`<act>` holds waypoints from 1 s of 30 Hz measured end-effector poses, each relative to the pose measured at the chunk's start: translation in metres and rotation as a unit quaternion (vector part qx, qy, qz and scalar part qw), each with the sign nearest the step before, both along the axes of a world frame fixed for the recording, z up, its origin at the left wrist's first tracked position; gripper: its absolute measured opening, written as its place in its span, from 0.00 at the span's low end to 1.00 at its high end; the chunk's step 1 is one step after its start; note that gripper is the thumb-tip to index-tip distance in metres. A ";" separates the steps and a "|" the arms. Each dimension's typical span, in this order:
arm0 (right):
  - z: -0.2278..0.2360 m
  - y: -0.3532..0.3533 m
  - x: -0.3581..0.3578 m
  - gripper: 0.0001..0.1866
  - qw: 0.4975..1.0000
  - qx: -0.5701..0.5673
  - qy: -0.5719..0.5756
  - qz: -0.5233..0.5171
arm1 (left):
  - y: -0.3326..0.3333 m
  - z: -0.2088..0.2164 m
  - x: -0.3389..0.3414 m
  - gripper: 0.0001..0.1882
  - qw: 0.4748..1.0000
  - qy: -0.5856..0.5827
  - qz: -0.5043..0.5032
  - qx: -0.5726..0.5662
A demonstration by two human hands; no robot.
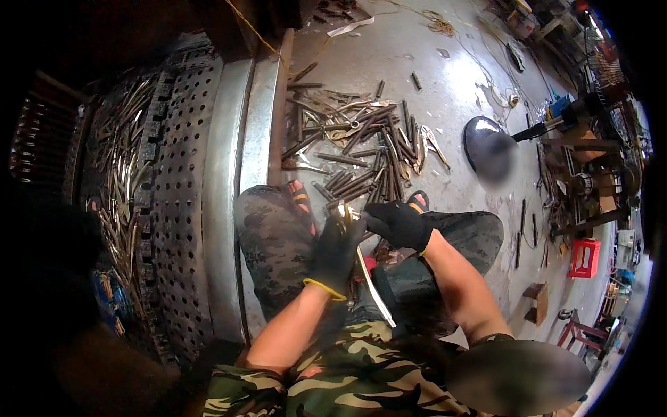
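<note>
Silver metal tool (pixel 374 288) in my left fingers (pixel 339 240), in front of my camouflage shirt (pixel 347 379).
I cannot tell what my right fingers (pixel 381 217) grip; if my left hold loosens, it could twist and drop toward the dark rods (pixel 343 159).

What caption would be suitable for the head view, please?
In black gloves, the left hand grips a shiny metal piece, the right hand close beside; dark rods lie scattered on the floor.
</note>
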State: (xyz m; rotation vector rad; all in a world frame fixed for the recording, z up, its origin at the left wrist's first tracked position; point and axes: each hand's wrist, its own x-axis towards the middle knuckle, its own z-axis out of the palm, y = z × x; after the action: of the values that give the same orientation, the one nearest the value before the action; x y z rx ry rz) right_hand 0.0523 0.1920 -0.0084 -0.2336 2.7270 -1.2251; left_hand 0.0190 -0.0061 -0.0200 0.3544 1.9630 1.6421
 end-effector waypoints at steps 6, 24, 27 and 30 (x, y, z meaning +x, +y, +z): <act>0.003 0.007 -0.001 0.12 0.999 -0.001 -0.025 0.024 | 0.000 0.007 0.003 0.16 1.000 0.019 0.004 0.004; 0.034 0.022 0.007 0.14 0.977 0.178 0.118 -0.024 | -0.006 0.050 -0.012 0.20 0.974 -0.209 0.091 0.014; 0.009 0.029 0.021 0.14 0.990 0.076 0.093 -0.077 | -0.021 0.037 -0.001 0.17 0.932 -0.300 0.093 0.181; 0.011 0.025 0.038 0.25 0.987 0.115 0.115 -0.002 | -0.027 0.042 0.001 0.16 0.865 -0.370 0.132 0.312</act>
State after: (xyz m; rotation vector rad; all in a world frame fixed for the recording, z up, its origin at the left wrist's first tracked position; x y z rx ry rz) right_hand 0.0901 0.2170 0.0027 -0.3616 3.0346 -0.9230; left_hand 0.0204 -0.0329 0.0217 -0.3128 0.9076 2.1429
